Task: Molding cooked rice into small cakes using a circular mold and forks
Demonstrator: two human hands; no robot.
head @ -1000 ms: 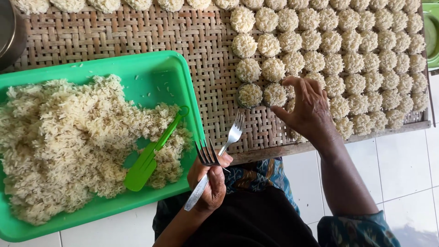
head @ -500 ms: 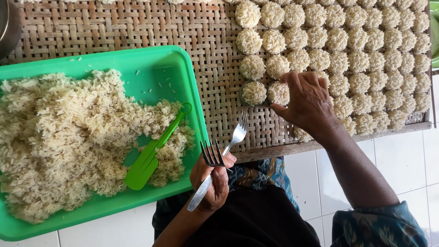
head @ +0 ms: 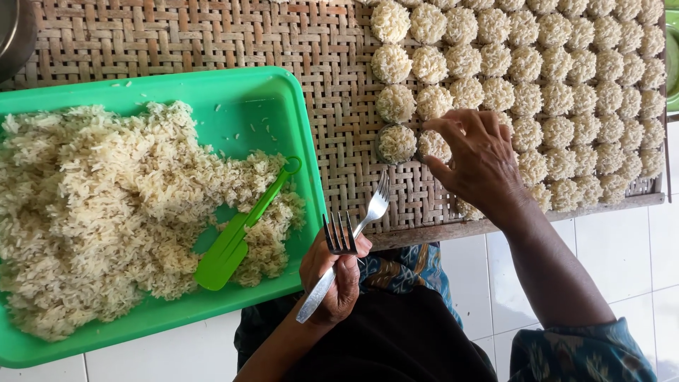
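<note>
Head view, looking straight down, and I've got both hands in shot. My left hand (head: 331, 276) is closed in a fist around two metal forks (head: 350, 230) held together, tines pointing up toward the woven bamboo mat (head: 212, 35); the fist hovers at the near edge of the mat, just beside the corner of the green tray (head: 272, 92). My right hand (head: 481, 159) is spread loosely over the mat, fingertips pinching at one small rice cake (head: 433, 145) at the left end of the lowest full row; it grips nothing firmly. Right beside that cake sits another one, ringed by a thin round mould (head: 396, 143). Rice cakes (head: 566, 78) fill the right part of the mat in tidy rows, too many for me to count, as some run out of frame or under my hand. On the tray: one big loose heap of cooked rice (head: 106, 205), and one green plastic spatula (head: 240, 230) lying on it, handle pointing up-right. White tiled floor (head: 636, 240) shows below.
</note>
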